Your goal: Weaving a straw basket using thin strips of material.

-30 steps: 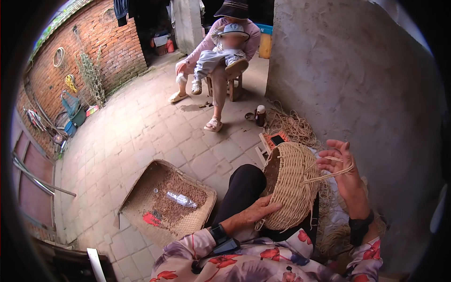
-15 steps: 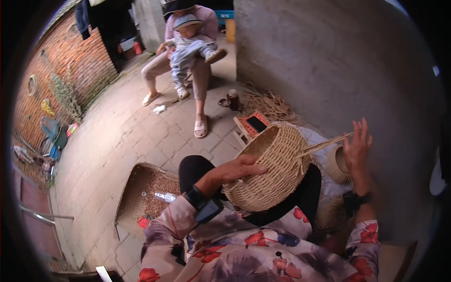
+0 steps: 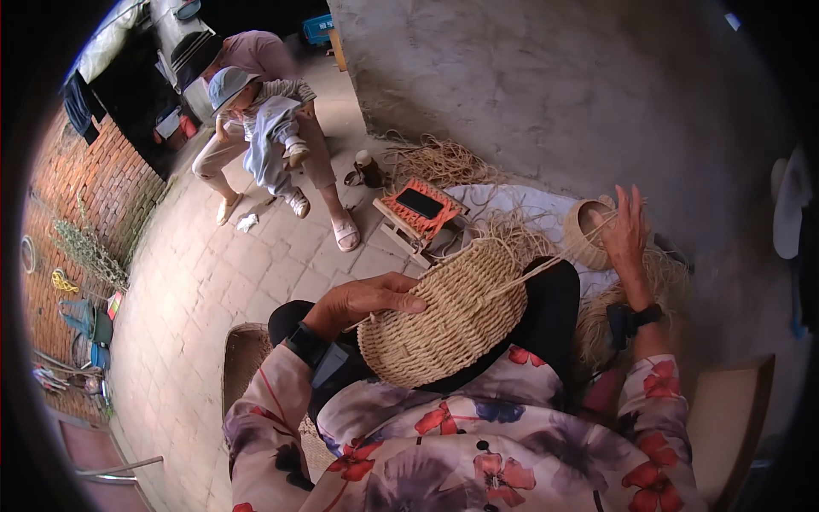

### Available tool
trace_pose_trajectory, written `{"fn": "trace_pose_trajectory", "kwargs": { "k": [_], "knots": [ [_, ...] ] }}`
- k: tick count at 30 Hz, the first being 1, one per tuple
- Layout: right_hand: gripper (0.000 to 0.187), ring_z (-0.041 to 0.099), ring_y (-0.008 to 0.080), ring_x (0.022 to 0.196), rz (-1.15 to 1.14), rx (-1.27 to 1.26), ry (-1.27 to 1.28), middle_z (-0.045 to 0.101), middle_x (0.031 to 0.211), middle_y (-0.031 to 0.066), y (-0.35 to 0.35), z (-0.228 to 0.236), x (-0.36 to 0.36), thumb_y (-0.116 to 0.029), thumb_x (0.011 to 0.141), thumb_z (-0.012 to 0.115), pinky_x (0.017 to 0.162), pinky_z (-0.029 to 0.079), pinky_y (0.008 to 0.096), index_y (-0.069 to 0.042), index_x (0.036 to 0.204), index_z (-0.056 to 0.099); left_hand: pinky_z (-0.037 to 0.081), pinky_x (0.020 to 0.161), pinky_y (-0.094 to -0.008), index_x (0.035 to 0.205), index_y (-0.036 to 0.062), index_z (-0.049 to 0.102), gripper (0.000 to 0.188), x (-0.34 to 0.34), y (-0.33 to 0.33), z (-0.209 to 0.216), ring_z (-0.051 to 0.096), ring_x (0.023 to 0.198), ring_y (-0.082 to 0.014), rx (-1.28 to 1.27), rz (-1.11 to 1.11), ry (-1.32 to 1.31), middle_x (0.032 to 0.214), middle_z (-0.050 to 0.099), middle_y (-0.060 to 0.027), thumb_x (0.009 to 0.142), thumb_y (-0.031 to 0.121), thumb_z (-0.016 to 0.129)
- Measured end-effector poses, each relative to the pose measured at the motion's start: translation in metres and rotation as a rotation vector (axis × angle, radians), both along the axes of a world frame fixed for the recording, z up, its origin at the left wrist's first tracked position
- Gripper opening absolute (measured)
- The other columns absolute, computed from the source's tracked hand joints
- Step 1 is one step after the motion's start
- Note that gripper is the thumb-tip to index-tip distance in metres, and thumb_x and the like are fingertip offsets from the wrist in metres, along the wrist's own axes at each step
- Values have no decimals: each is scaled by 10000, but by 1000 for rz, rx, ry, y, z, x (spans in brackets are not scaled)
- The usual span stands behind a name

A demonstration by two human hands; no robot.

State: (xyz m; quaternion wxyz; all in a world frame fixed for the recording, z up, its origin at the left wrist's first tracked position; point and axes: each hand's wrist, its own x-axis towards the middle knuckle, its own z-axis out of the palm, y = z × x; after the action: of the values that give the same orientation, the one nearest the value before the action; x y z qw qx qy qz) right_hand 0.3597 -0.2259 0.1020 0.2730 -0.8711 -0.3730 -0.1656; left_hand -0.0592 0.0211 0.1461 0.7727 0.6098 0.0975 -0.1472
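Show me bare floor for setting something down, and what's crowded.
The paving looks bare between the brick wall and the shallow tray, and between that tray and the other person's sandals. Crowded: right of the orange stool, where loose strands, white sheet and small basket meet.

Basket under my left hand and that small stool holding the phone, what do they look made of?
Basket: probably twisted plant fibre or paper cord, matte, straw-coloured, from its ropy woven rows. Stool frame: apparently plain matte wood, from its pale flat bars. Orange seat: likely woven cord, from its lattice; fibre or plastic unclear.
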Motion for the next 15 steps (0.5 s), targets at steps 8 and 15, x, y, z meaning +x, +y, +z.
{"fn": "trace_pose_trajectory", "kwargs": {
  "k": [8,15],
  "knots": [
    [351,659,371,1042,386,-604,131,693,1080,193,-36,-7,-44,-218,791,734,897,517,452,-33,1083,672,537,898,-284,1321,-78,581,581,-2,-3,-7,693,991,-165,122,109,135,1169,708,-117,921,323,712],
    [109,643,282,771,840,38,312,647,831,104,2,44,-186,-43,804,723,694,508,372,-11,886,658,553,827,-272,1285,-63,608,568,12,-4,17,700,926,-149,86,-7,198,1095,721,-99,916,355,720]
  ]
}}
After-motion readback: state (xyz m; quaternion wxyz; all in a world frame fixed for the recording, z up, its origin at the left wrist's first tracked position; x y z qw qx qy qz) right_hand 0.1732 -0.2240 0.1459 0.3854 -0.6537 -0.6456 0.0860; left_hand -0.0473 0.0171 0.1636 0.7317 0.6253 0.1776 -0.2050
